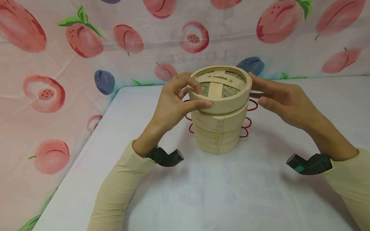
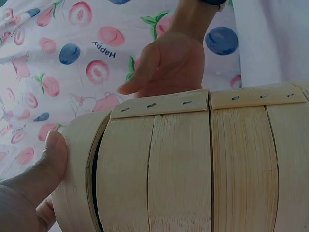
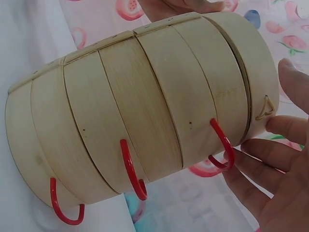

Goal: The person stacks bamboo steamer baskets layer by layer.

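A stack of bamboo steamer baskets (image 1: 216,123) stands upright in the head view, with red loop handles (image 3: 130,169) down its sides. On top sits the bamboo steamer lid (image 1: 228,104), with crossed strips and a twisted handle. A thin dark gap parts lid and upper basket in the left wrist view. My left hand (image 1: 173,96) pinches the lid's left rim, thumb along the outer wall and index finger bent over the edge. My right hand (image 1: 289,101) has its fingers extended at the lid's right side; fingertips (image 3: 277,123) lie right at the rim, thumb apart from it.
White cloth (image 1: 242,192) covers the table under the steamer. Behind and to the left hangs a fruit-print sheet (image 1: 162,41). Black wrist cameras (image 1: 166,157) sit on both forearms.
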Demonstrator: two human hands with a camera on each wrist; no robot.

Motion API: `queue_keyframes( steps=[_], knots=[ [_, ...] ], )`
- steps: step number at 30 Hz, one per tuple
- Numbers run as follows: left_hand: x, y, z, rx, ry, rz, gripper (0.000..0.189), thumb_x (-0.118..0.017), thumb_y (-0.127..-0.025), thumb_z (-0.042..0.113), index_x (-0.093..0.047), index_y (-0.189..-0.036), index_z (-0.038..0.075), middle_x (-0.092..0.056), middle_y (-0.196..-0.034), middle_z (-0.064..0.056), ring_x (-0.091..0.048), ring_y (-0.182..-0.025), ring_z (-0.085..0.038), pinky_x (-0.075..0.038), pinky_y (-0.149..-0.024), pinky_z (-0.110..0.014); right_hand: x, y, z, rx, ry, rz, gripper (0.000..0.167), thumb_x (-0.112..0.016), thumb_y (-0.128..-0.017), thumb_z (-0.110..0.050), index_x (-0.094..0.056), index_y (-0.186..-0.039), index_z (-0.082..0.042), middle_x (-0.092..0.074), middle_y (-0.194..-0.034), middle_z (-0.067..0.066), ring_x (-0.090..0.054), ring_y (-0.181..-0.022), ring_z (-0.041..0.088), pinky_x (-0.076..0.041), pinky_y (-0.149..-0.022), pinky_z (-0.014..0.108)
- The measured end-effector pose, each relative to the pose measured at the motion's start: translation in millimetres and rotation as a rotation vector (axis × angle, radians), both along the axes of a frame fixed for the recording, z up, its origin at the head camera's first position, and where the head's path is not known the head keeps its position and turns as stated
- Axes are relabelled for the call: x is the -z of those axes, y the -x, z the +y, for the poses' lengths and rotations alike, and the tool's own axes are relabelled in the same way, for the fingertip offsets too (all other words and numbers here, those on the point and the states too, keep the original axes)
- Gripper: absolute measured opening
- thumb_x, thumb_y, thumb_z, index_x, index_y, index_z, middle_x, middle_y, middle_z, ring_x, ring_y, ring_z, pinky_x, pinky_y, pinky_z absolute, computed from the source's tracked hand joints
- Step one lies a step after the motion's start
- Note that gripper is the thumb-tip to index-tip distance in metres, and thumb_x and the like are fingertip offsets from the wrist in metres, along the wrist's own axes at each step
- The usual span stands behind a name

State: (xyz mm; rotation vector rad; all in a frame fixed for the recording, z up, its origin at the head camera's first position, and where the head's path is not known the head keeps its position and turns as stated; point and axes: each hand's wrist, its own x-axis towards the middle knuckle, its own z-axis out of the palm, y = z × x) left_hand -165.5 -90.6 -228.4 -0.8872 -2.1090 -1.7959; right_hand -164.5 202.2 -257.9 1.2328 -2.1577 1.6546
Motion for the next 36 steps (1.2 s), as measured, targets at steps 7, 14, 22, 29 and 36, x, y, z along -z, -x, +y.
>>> queue_keyframes(
  steps=[7,14,22,29,36],
  knots=[
    [0.2,-2.3,0.7,-0.029,0.054,-0.008,0.032,-0.087,-0.066,0.003,-0.058,-0.080,0.003,-0.052,-0.104,-0.009,-0.037,-0.129,-0.017,-0.039,-0.103,-0.038,0.3,0.6,1.6,0.032,-0.007,0.010,0.050,-0.057,-0.093,0.004,-0.043,-0.141,-0.001,-0.045,-0.142,0.017,-0.053,-0.121,0.019,-0.043,-0.096,0.020],
    [0.5,-4.6,1.5,-0.066,0.112,0.003,0.034,-0.089,-0.066,0.008,-0.058,-0.080,0.006,-0.049,-0.112,-0.007,-0.035,-0.129,-0.014,-0.037,-0.102,-0.041,-0.5,0.9,3.7,0.063,-0.053,0.018,0.050,-0.056,-0.093,0.005,-0.044,-0.141,-0.002,-0.049,-0.140,0.015,-0.053,-0.121,0.019,-0.043,-0.096,0.020],
    [2.3,-6.0,2.6,-0.058,0.128,0.014,0.037,-0.089,-0.065,0.007,-0.056,-0.080,0.005,-0.043,-0.117,-0.009,-0.035,-0.124,-0.014,-0.036,-0.104,-0.035,-0.6,1.6,3.7,0.046,-0.043,0.015,0.049,-0.056,-0.093,0.005,-0.044,-0.141,0.000,-0.048,-0.140,0.016,-0.054,-0.120,0.019,-0.043,-0.095,0.020],
    [3.6,-5.2,3.2,-0.042,0.130,0.050,0.041,-0.091,-0.062,0.007,-0.054,-0.081,0.006,-0.042,-0.108,-0.007,-0.037,-0.112,-0.013,-0.038,-0.102,-0.036,-2.1,0.3,4.0,0.053,-0.049,-0.060,0.051,-0.054,-0.093,0.007,-0.044,-0.142,-0.003,-0.047,-0.141,0.016,-0.053,-0.121,0.019,-0.043,-0.097,0.022],
    [0.0,-2.6,-1.0,-0.033,0.196,0.011,0.046,-0.091,-0.063,0.010,-0.052,-0.089,0.007,-0.042,-0.109,-0.005,-0.037,-0.113,-0.010,-0.038,-0.102,-0.035,-1.7,2.7,3.2,-0.035,0.009,-0.011,0.049,-0.055,-0.094,0.005,-0.041,-0.140,0.005,-0.045,-0.140,0.024,-0.053,-0.121,0.023,-0.042,-0.097,0.022]
  ],
)
